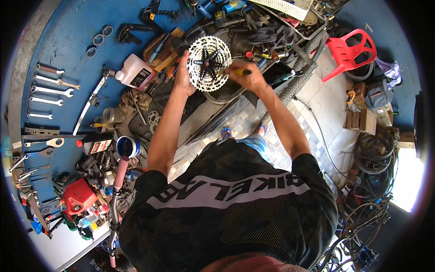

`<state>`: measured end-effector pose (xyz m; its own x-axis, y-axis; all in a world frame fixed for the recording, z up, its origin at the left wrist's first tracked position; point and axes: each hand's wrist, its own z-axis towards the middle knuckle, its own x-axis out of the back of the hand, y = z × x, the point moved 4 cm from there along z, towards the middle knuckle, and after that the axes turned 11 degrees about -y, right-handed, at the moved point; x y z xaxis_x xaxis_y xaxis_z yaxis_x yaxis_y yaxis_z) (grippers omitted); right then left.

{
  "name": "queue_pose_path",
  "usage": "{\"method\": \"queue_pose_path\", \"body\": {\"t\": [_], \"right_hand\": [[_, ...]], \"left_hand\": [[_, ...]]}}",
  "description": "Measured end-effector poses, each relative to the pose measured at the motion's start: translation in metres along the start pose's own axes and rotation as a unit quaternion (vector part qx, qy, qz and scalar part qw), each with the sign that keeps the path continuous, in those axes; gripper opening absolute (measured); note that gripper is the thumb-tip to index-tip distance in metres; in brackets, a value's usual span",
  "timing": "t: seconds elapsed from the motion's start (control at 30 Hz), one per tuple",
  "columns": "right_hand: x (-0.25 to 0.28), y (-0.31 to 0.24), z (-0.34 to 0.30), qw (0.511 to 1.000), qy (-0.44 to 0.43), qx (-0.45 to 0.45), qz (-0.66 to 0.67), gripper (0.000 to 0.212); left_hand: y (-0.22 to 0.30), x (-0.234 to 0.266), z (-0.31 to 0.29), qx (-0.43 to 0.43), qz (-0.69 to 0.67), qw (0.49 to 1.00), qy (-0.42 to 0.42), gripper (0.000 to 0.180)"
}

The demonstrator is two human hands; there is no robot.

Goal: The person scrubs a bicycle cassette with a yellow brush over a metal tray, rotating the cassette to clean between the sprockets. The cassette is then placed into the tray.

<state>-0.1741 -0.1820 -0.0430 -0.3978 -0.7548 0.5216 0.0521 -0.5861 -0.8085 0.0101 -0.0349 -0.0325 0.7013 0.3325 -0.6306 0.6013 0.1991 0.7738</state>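
A large bicycle cassette (209, 64), with silver sprockets and a black spider in its middle, is held up over the workbench. My left hand (183, 78) grips it by its left edge, fingers partly hidden behind the sprockets. At its right side, my right hand (247, 77) is closed around a small tool with a black and yellow handle (245, 72). The tool's working end is blurred near the sprocket teeth, and I cannot make out its kind. Beneath the cassette lies a metal tray (221, 99), partly covered.
A translucent pink jug (136, 72) stands left of my left hand. Nearer are a crumpled brown rag (136, 100) and a blue-and-white tub (128, 147). Wrenches (52, 90) hang on the blue wall. A bicycle tyre (290, 93) runs along the right; beyond is a red chair (351, 52).
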Motion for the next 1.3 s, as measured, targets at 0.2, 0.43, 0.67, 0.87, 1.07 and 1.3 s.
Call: {"method": "queue_pose_path", "body": {"t": [0.2,0.43,0.67,0.87,1.07,1.3], "right_hand": [[-0.018,0.021,-0.016,0.991,0.041,-0.122,0.034,0.037],[-0.016,0.045,-0.005,0.954,0.167,-0.128,0.216,0.028],[-0.002,0.045,0.007,0.949,0.222,-0.127,0.182,0.031],[-0.033,0.047,-0.019,0.957,0.161,-0.114,0.212,0.03],[-0.013,0.048,0.001,0.932,0.216,-0.119,0.266,0.035],[-0.025,0.036,-0.03,0.953,0.075,-0.203,0.213,0.039]], "left_hand": [[0.01,-0.011,-0.002,-0.031,-0.012,0.999,0.007,0.065],[0.011,-0.01,-0.005,-0.035,-0.018,0.999,0.007,0.065],[0.011,-0.011,-0.009,-0.039,-0.019,0.999,-0.002,0.066],[0.01,-0.012,0.0,-0.048,-0.003,0.999,0.01,0.065],[0.006,-0.015,0.004,-0.067,-0.005,0.998,0.004,0.066],[0.015,0.007,0.003,-0.083,-0.038,0.995,0.029,0.072]]}}
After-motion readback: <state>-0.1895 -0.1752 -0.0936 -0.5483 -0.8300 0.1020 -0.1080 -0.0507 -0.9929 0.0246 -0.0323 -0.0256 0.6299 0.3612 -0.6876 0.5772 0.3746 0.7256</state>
